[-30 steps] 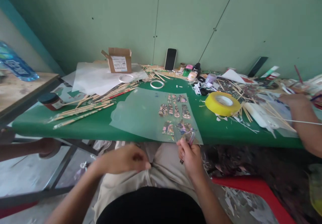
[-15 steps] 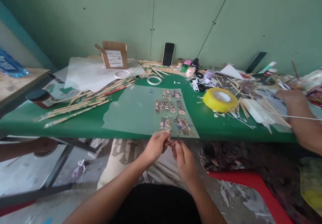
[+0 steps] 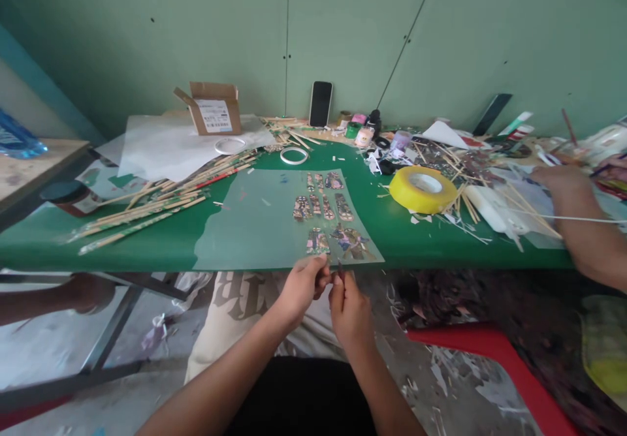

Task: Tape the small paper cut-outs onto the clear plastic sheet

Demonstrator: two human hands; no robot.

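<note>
My left hand (image 3: 301,286) and my right hand (image 3: 347,305) meet just below the front edge of the green table (image 3: 161,243), fingers pinched close together. Both hands are closed; what they hold is too small to make out. Right above them lies a clear plastic sheet (image 3: 259,224) carrying several small printed cut-outs (image 3: 323,207). My left fingertips touch the sheet's near edge beside the lowest cut-outs.
A yellow tape roll (image 3: 422,189) lies right of the sheet. Bamboo sticks (image 3: 157,204) spread on the left, with a cardboard box (image 3: 213,108), phone (image 3: 321,104) and white rings behind. Another person's arm (image 3: 582,227) rests at far right, another hand (image 3: 83,292) under the table left.
My left hand came up from my lap to the sheet's front edge beside my right hand. The view shifted slightly right and down.
</note>
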